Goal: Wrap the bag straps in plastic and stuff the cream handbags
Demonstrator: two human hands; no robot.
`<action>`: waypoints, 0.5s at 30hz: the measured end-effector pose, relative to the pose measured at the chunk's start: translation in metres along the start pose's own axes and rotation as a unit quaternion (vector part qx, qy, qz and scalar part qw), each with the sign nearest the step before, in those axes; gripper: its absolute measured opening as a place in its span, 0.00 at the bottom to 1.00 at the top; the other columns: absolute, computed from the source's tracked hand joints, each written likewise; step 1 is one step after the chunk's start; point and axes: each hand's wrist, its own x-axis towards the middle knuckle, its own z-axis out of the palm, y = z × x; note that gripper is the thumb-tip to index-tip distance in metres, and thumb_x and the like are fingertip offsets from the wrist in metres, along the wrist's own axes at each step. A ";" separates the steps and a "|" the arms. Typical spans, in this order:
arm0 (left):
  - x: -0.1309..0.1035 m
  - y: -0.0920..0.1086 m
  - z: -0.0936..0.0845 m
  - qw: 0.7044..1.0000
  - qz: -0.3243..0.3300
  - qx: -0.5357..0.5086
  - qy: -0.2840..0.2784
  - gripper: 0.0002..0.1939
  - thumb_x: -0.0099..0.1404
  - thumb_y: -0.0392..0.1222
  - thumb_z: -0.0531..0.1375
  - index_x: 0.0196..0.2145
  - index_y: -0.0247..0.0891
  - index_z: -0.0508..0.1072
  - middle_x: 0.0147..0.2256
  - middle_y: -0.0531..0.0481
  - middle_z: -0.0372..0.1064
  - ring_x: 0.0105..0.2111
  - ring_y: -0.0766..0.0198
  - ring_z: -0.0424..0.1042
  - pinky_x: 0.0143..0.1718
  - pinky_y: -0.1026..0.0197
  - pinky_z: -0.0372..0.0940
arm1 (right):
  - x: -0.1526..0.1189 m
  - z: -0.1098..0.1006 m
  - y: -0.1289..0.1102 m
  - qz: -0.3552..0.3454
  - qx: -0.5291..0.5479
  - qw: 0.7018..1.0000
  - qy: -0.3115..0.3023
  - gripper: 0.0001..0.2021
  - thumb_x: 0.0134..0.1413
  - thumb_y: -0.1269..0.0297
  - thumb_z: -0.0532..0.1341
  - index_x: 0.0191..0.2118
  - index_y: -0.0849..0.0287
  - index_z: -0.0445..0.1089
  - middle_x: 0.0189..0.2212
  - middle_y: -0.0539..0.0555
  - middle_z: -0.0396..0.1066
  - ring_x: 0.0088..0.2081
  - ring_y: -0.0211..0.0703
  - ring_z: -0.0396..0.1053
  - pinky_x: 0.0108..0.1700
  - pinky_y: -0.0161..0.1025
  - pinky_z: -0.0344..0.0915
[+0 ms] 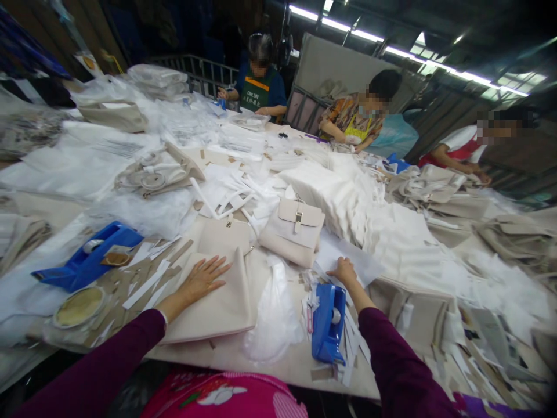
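Note:
My left hand (203, 281) lies flat with its fingers spread on a cream handbag (221, 307), whose flap with a small metal clasp is folded out on the far side. My right hand (344, 271) is at a white paper sheet (348, 255), its fingers bent and pressed together on the sheet's near edge. Between and beyond my hands stands a smaller cream bag (292, 232) with a buckled flap. A crumpled clear plastic bag (275, 313) lies between my arms. Just below my right hand is a blue tape dispenser (328, 325).
Another blue tape dispenser (93, 255) and a round container (80, 306) lie on the left among paper strips. A long pile of white sheets (369, 215) runs across the table. Cream bags (435, 188) are heaped at right. Several co-workers sit along the far side.

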 end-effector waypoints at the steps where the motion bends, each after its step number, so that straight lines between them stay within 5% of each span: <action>1: 0.000 0.000 0.000 1.000 -0.002 0.001 -0.005 0.27 0.68 0.57 0.46 0.63 0.57 0.50 0.65 0.56 0.47 0.64 0.55 0.47 0.60 0.48 0.41 | 0.006 0.003 -0.001 -0.002 -0.016 1.000 -0.004 0.29 0.44 0.59 0.66 0.52 0.64 0.62 0.51 0.66 0.62 0.54 0.58 0.61 0.45 0.44 0.64; 4: 0.000 0.001 -0.002 1.000 -0.007 0.000 -0.016 0.27 0.68 0.57 0.47 0.63 0.58 0.49 0.65 0.56 0.46 0.64 0.56 0.47 0.60 0.48 0.41 | 0.019 0.008 -0.003 -0.019 -0.055 0.998 -0.019 0.29 0.44 0.59 0.67 0.51 0.65 0.63 0.50 0.66 0.63 0.52 0.57 0.64 0.45 0.44 0.65; 9: -0.001 0.003 -0.005 1.000 -0.007 -0.004 -0.011 0.26 0.69 0.54 0.47 0.63 0.55 0.52 0.65 0.53 0.47 0.64 0.55 0.47 0.61 0.48 0.40 | 0.032 0.010 0.001 -0.068 -0.096 0.992 -0.039 0.13 0.53 0.69 0.58 0.44 0.68 0.70 0.42 0.67 0.70 0.45 0.53 0.70 0.42 0.41 0.65; 15: -0.001 0.004 -0.004 1.000 -0.014 -0.012 -0.011 0.27 0.68 0.57 0.46 0.63 0.57 0.50 0.65 0.55 0.46 0.64 0.57 0.46 0.62 0.50 0.38 | 0.036 0.016 0.007 -0.102 -0.120 0.987 -0.030 0.15 0.55 0.76 0.50 0.44 0.69 0.71 0.41 0.68 0.72 0.46 0.53 0.71 0.43 0.41 0.64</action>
